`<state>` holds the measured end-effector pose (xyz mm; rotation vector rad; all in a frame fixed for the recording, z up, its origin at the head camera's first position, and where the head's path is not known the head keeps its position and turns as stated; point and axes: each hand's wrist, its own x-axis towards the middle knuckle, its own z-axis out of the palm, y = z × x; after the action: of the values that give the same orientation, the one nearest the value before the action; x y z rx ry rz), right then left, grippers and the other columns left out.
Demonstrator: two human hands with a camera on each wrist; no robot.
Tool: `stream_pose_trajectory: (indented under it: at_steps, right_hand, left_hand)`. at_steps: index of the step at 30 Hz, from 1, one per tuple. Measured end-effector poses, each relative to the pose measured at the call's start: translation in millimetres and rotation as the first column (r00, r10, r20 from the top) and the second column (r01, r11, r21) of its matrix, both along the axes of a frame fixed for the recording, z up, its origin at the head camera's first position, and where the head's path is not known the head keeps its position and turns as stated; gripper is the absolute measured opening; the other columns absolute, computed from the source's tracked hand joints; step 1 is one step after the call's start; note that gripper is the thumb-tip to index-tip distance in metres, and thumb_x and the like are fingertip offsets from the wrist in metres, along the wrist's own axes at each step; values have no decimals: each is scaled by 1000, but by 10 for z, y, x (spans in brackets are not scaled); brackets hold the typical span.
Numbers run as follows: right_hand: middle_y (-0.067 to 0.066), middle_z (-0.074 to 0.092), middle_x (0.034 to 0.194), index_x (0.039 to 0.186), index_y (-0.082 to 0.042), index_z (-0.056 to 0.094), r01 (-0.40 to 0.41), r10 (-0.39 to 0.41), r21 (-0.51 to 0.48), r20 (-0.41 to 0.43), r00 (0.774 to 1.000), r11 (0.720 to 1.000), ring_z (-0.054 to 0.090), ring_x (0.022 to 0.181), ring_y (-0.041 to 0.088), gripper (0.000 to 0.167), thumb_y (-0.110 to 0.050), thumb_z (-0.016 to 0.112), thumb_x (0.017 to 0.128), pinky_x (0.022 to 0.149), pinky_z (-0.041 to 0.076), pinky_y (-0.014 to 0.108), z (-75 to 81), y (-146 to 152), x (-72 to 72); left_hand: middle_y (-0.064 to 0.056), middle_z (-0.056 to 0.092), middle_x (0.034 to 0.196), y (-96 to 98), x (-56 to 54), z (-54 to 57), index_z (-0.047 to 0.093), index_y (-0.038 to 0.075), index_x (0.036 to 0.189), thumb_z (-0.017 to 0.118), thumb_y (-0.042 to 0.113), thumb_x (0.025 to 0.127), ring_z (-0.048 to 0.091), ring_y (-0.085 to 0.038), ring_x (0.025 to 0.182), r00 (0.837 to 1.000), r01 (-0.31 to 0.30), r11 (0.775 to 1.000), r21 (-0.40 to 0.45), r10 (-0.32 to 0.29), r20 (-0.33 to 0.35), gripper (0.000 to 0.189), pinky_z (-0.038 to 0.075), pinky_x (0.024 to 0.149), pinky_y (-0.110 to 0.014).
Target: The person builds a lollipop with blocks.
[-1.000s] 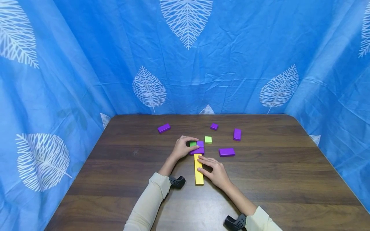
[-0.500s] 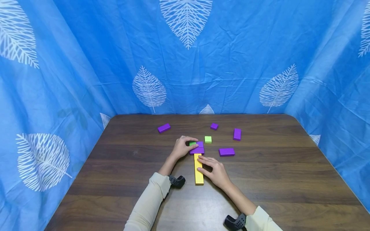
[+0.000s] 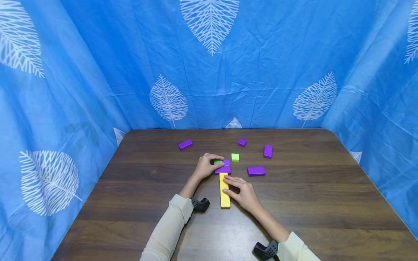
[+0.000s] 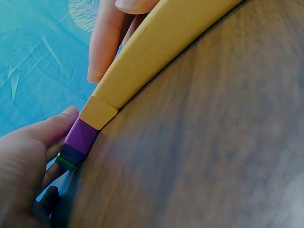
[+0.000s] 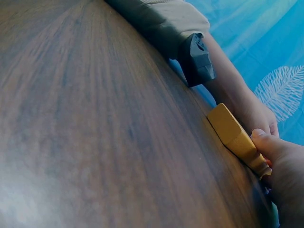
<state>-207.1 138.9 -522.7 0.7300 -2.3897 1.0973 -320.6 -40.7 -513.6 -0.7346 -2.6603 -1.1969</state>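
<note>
My left hand [image 3: 206, 166] pinches at the top of a joined row of blocks, thumb on the near side and index finger beyond. Between them sit a small purple block [image 3: 226, 162] and a partly covered green block [image 3: 217, 162]. A wider purple block [image 3: 222, 169] lies right below these. From it a long yellow block [image 3: 225, 197] runs toward me, a short yellow block [image 3: 222, 176] at its head. My right hand [image 3: 242, 192] rests against the yellow pieces from the right, fingers extended, thumb touching the long one. In the left wrist view the yellow and purple blocks [image 4: 81, 137] meet end to end.
Loose on the wooden table [image 3: 137, 203] are a light green cube [image 3: 235, 157], a purple block [image 3: 256, 171] to the right, an upright-lying purple block [image 3: 267, 152], a small purple block [image 3: 242, 143] and another purple block [image 3: 185, 145] at the back left. A blue curtain [image 3: 254, 65] hangs behind.
</note>
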Motion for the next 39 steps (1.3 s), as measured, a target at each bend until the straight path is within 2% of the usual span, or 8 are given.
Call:
stream_pose_trajectory:
  at_steps: [7, 12, 14, 18, 22, 27, 35, 39]
  right_hand:
    - [2, 62, 118, 111, -8, 68, 0, 0, 4, 26, 1000, 1000, 58, 106, 21, 38, -23, 76, 76, 91, 45, 40, 18, 12, 8]
    - [3, 63, 117, 109, -8, 69, 11, -11, -7, 9, 1000, 1000, 59, 105, 21, 38, -21, 77, 75, 90, 46, 40, 22, 19, 8]
    - [3, 63, 117, 110, -8, 69, 7, -7, -6, 3, 1000, 1000, 59, 105, 21, 38, -21, 76, 75, 90, 45, 40, 25, 11, 6]
    - [4, 63, 117, 110, -7, 68, -11, 11, -4, -4, 1000, 1000, 58, 105, 21, 38, -22, 76, 76, 91, 45, 39, 25, -6, 8]
    - [4, 63, 116, 110, -7, 69, -11, 11, -10, -2, 1000, 1000, 59, 105, 21, 38, -21, 76, 75, 90, 45, 39, 24, -11, 15]
    - [3, 63, 117, 110, -8, 69, -9, 9, -2, 7, 1000, 1000, 59, 105, 21, 38, -22, 76, 76, 91, 45, 39, 29, -6, 17]
    - [4, 63, 117, 110, -7, 69, -15, 15, -10, 14, 1000, 1000, 59, 105, 22, 38, -22, 76, 76, 90, 45, 40, 19, -9, 31]
    - [4, 63, 117, 110, -7, 69, -19, 19, -11, 17, 1000, 1000, 58, 106, 21, 37, -22, 76, 76, 91, 45, 40, 13, -9, 31]
  left_hand:
    - [-1, 66, 109, -3, -23, 11, 71, 13, 102, 71, 27, 82, 57, -17, 105, 1000, 10, 993, 114, -7, -26, 25, 42, 93, -35]
    - [-4, 65, 110, -125, -119, 97, 71, 11, 104, 71, 24, 82, 58, -17, 106, 993, -86, 968, 237, 101, -54, 25, 45, 91, -33]
    - [-6, 66, 107, -245, -199, 128, 70, 8, 103, 72, 21, 82, 59, -19, 102, 978, -144, 951, 272, 178, -105, 25, 46, 88, -36]
    - [-12, 67, 103, -546, -369, 161, 70, 2, 103, 74, 12, 79, 61, -26, 97, 933, -244, 914, 323, 312, -180, 26, 47, 85, -42]
    - [-15, 64, 109, -822, -467, 178, 68, 1, 107, 74, 11, 78, 58, -30, 104, 910, -332, 897, 293, 386, -152, 32, 43, 92, -41]
    - [-17, 60, 118, -1045, -483, 151, 64, 0, 115, 74, 18, 79, 52, -30, 114, 901, -409, 886, 217, 430, -56, 41, 36, 100, -40]
    - [-21, 60, 116, -1136, -463, 62, 63, -2, 114, 75, 15, 78, 53, -33, 111, 893, -444, 888, 115, 450, -24, 42, 34, 100, -43]
    - [-21, 62, 109, -1129, -433, 57, 67, -1, 109, 75, 13, 77, 55, -34, 105, 886, -456, 880, 131, 462, -23, 36, 35, 97, -45]
